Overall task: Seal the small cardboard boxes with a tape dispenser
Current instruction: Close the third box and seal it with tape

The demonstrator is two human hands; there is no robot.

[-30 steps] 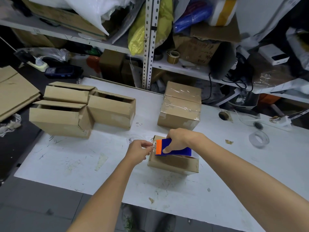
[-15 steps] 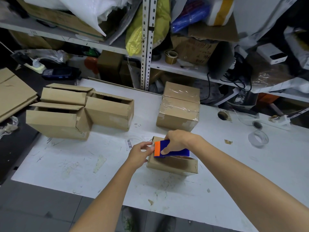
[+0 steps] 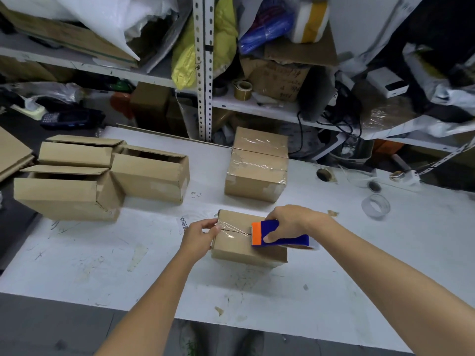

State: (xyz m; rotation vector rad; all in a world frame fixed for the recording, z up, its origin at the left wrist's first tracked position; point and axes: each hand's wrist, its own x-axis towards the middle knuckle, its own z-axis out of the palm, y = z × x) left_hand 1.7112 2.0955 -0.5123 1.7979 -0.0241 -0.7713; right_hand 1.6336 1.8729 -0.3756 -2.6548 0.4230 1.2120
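1. Here, the right hand (image 3: 289, 222) is curled round the blue-and-orange tape dispenser (image 3: 279, 236). The dispenser rests on top of the small cardboard box (image 3: 239, 250) at the near middle of the bench (image 3: 372, 265). A clear tape strip (image 3: 232, 227) runs from its orange end along the top seam to the box's left edge.
2. The left hand (image 3: 199, 233) pinches the strip's free end over that left edge, thumb on top.
3. Risk: the box looks light, so a pull to the right may drag it if the left hand slackens.
4. Risk: the strip could wander off the seam or wrinkle should the dispenser tilt, leaving the flaps partly unsealed.
5. Risk: the free end may lift if too little of it laps down the side.
6. Surface: a white bench, scuffed and pen-marked, with tape scraps. Two sealed boxes (image 3: 257, 176) stand behind, open boxes (image 3: 150, 176) at far left, and a clear tape roll (image 3: 375, 205) to the right.
7. Room: cluttered metal shelves (image 3: 270, 107) behind, holding bags, cartons and cables.
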